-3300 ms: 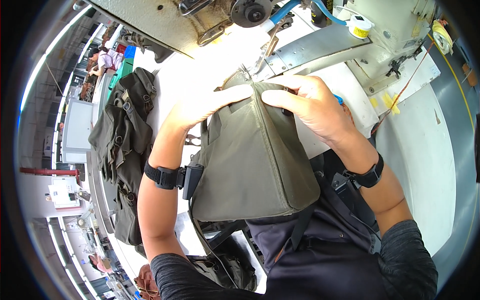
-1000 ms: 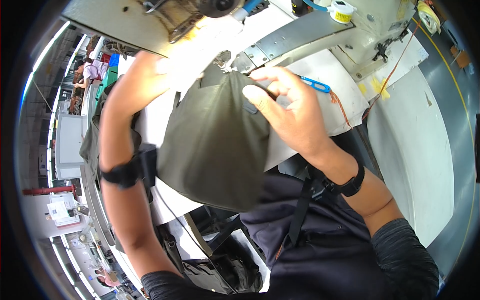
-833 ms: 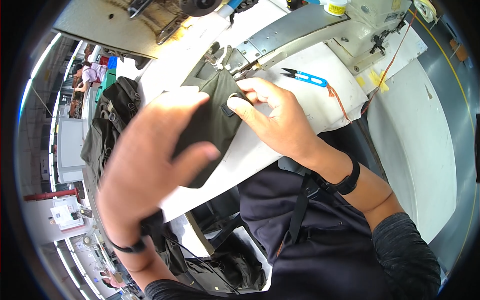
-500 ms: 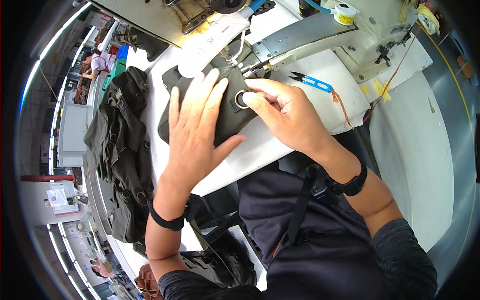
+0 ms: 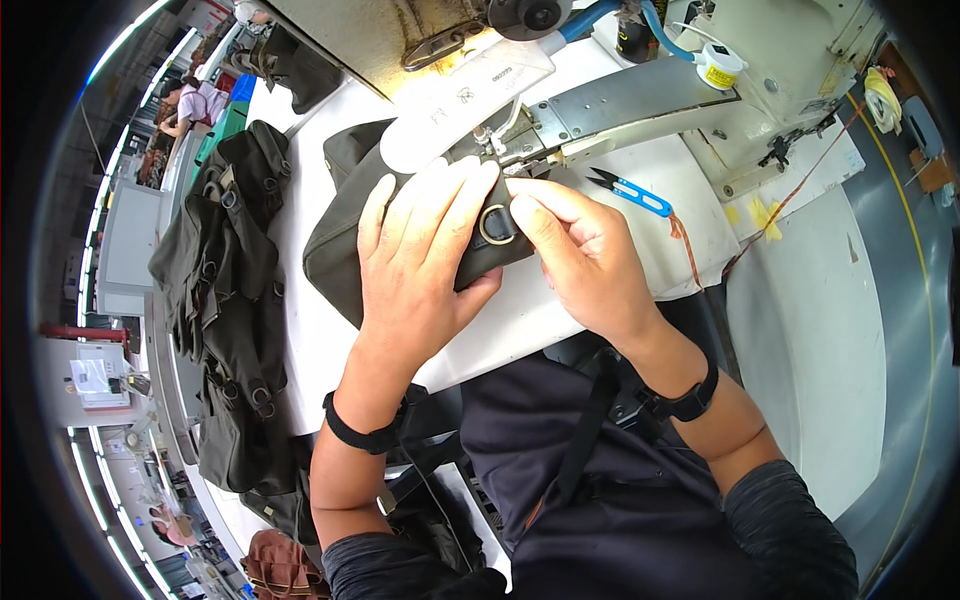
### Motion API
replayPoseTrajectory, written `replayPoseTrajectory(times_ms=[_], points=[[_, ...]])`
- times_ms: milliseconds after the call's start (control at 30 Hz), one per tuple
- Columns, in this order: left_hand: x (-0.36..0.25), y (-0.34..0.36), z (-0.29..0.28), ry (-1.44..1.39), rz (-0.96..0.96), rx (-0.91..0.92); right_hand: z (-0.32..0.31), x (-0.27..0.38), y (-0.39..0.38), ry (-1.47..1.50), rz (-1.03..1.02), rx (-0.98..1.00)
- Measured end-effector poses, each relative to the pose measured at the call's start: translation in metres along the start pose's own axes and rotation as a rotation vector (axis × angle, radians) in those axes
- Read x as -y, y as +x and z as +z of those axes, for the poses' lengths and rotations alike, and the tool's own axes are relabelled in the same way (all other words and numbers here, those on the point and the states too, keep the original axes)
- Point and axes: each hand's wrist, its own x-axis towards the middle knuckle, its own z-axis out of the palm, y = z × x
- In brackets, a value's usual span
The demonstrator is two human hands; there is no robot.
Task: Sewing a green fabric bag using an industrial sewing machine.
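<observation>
An olive-green fabric bag (image 5: 335, 255) lies under the presser foot (image 5: 490, 138) of a sewing machine, partly covered by my hands. My left hand (image 5: 425, 260) rests on it, fingers stretched out and slightly apart, thumb at its near side. A metal D-ring (image 5: 498, 224) on a dark tab sits between my hands. My right hand (image 5: 585, 265) grips the bag's right edge beside the ring, thumb on top and index finger extending toward the machine. Blue thread snips (image 5: 640, 197) with dark blades and an orange cord lie on the white worktable to the right.
Piled olive bags (image 5: 225, 280) lie along the left. The machine body (image 5: 790, 60) and arm (image 5: 640, 100) cross the top, with a white lamp or guard (image 5: 450, 110). Brown bags (image 5: 278, 565) sit lower left. Co-workers (image 5: 185, 105) work at far left; a floor (image 5: 905, 300) shows right.
The bag was turned from its upright position to lie sideways, exposing the ring. My left hand moved from the seam at the top onto the bag's face; my right stayed at its edge, shifting lower.
</observation>
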Motion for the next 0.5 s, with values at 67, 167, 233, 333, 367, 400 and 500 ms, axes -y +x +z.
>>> replayPoseTrajectory(times_ms=[67,167,233,333,367,400,500], points=[[0.001,0.001,0.000,0.005,0.004,0.023,0.002,0.000,0.001,0.065,0.009,-0.002],[0.001,-0.001,0.003,-0.007,0.002,-0.010,0.001,-0.002,0.000,0.080,0.007,-0.010],[0.001,-0.002,0.005,-0.019,0.006,-0.020,0.000,-0.003,0.000,0.063,-0.014,-0.013],[0.001,-0.001,0.006,-0.050,-0.014,-0.026,0.002,-0.001,0.001,0.066,-0.038,-0.013],[0.002,0.000,0.005,-0.047,-0.011,-0.045,0.003,0.000,0.002,0.072,-0.034,-0.021],[0.002,0.001,0.004,-0.053,-0.011,-0.030,0.004,0.003,0.004,0.094,-0.011,-0.026],[0.002,0.002,0.002,-0.071,-0.018,-0.020,0.004,0.012,0.013,0.006,-0.014,-0.042]])
